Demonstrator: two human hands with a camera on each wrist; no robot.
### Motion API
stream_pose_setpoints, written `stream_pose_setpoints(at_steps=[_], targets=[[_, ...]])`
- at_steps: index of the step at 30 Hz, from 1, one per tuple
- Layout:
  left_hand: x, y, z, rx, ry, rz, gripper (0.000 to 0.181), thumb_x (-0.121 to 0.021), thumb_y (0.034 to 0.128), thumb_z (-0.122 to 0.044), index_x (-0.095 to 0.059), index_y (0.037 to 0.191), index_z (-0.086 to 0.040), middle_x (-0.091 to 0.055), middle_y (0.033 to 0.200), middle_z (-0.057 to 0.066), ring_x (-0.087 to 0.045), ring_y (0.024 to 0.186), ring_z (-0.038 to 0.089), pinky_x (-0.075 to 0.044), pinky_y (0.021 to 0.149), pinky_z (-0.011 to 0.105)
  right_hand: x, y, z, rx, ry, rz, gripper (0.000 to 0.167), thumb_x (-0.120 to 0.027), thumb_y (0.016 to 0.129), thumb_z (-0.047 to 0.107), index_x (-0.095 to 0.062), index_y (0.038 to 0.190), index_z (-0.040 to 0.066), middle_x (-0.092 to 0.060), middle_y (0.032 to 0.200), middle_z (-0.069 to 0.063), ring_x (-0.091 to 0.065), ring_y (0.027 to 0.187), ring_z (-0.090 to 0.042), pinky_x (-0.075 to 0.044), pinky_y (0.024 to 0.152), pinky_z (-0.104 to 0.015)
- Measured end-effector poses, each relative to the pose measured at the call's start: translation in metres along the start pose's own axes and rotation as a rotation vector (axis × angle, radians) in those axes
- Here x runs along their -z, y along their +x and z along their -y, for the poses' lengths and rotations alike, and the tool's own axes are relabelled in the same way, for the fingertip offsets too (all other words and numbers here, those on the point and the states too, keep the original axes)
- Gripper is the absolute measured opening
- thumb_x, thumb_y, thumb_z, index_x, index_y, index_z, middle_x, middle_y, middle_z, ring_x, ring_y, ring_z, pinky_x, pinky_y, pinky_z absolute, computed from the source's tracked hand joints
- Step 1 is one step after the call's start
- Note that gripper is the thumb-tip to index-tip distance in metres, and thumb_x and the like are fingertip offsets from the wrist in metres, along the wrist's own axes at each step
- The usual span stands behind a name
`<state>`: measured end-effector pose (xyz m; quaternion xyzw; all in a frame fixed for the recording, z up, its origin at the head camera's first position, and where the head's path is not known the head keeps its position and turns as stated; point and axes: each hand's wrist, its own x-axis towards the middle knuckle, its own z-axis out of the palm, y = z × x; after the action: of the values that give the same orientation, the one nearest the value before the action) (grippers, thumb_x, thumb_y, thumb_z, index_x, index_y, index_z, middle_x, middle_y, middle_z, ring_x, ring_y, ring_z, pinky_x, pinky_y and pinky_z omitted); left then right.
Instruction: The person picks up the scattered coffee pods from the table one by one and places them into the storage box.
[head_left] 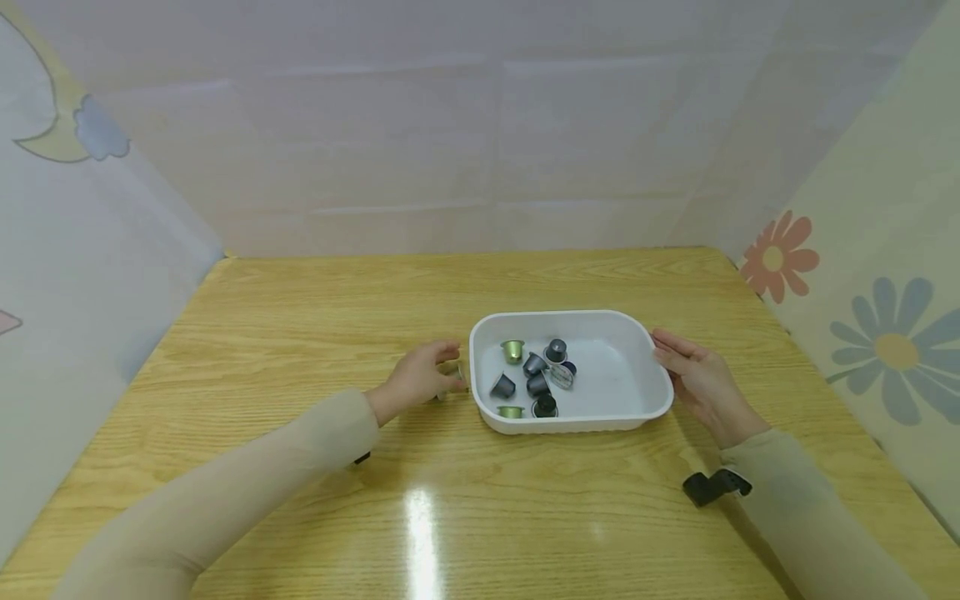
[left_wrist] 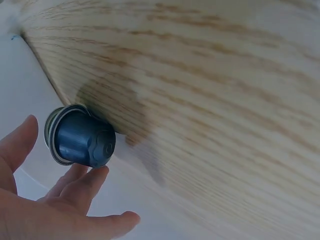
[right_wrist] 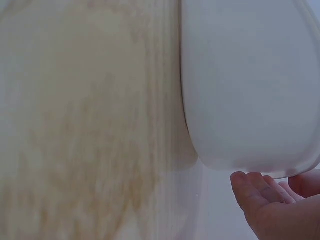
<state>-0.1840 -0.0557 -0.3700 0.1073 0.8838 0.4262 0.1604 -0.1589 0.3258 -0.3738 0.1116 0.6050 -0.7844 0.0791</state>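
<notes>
A white plastic tray (head_left: pixel 570 423) stands on the wooden table, with several coffee capsules in its left half. Among them are a green capsule (head_left: pixel 513 352) and a dark grey capsule (head_left: pixel 503 386). Just outside the tray's left end, my left hand (head_left: pixel 418 380) surrounds loose capsules, mostly hidden in the head view. The left wrist view shows a dark blue capsule (left_wrist: pixel 85 137) there, another rim behind it; a fingertip is close below, while the thumb stands apart. My right hand (head_left: pixel 707 385) touches the tray's right end with fairly straight fingers (right_wrist: pixel 250 192).
Pale wall coverings border the table (head_left: pixel 360 300) at the back and both sides; flowers decorate the right one. A black wrist strap (head_left: pixel 716 486) sits on the right sleeve. Bare wood extends before the tray.
</notes>
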Motion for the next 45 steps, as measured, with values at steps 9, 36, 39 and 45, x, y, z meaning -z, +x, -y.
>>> stream_pose_setpoints(at_steps=[9,36,39,45], targets=[[-0.005,0.006,0.007,-0.105,0.091,0.001,0.057,-0.076,0.0799,0.002,-0.054,0.133,0.005,-0.059,0.131,0.018,-0.054,0.124,0.031,-0.04,0.106,0.043,0.0,0.0,-0.001,-0.012,-0.016,-0.002,0.049,-0.065,0.094,0.012,-0.052,0.14,0.016,-0.067,0.099,0.022,-0.061,0.092,0.007,-0.051,0.079,-0.013],[0.018,0.004,-0.001,-0.024,-0.04,-0.105,0.057,-0.07,0.0893,-0.006,-0.047,0.14,0.005,-0.053,0.137,0.019,-0.051,0.126,0.033,-0.045,0.102,0.042,0.0,-0.001,0.0,0.021,0.011,0.006,0.045,-0.067,0.092,0.01,-0.057,0.136,0.014,-0.068,0.099,0.021,-0.061,0.093,0.007,-0.05,0.08,-0.012],[0.022,0.004,-0.005,-0.034,-0.026,-0.134,0.056,-0.07,0.0899,-0.007,-0.046,0.139,0.007,-0.054,0.136,0.02,-0.052,0.125,0.033,-0.045,0.102,0.041,0.0,-0.002,0.0,0.025,0.016,0.007,0.048,-0.067,0.092,0.01,-0.054,0.138,0.012,-0.068,0.099,0.021,-0.061,0.092,0.008,-0.05,0.08,-0.012],[0.028,0.002,-0.012,-0.041,-0.031,-0.16,0.056,-0.068,0.0914,-0.007,-0.045,0.14,0.006,-0.052,0.139,0.02,-0.051,0.127,0.032,-0.045,0.102,0.039,0.0,-0.001,-0.002,0.026,0.001,0.004,0.048,-0.066,0.093,0.01,-0.052,0.139,0.012,-0.068,0.099,0.021,-0.061,0.094,0.007,-0.05,0.08,-0.012]])
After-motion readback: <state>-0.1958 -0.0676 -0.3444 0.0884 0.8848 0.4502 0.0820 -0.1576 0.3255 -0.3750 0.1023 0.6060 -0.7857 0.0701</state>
